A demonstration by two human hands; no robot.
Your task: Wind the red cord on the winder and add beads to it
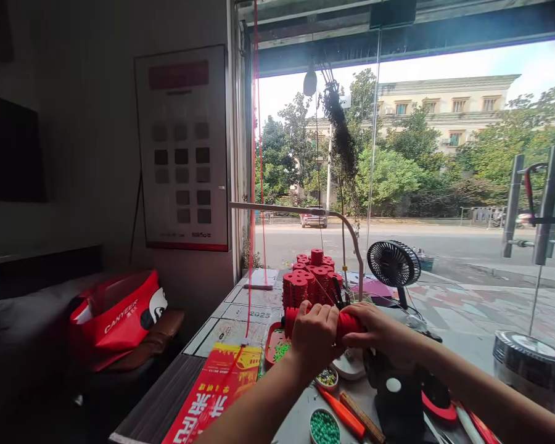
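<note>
The left hand [318,332] and right hand [374,328] gripped a red roll [348,324], possibly a spool, largely covered, at lower centre. Below, a cut-off white bowl [311,427] held green beads [324,427]; a partly hidden red tray [269,345] held green pieces [281,351].

Read on red bag [132,317] at left: "CANYEER", in white capitals slanting upward to the right (with smaller white characters beneath, too small to make out). Read on pale table covering [234,312], beyond the bright packet: "2025", in dark figures. Noted on red-and-yellow packet [231,370]: large white characters, smaller yellow ones above, not surely legible. Noted on framed wall poster [185,185]: lines along bottom edge, too faint to read.
</note>
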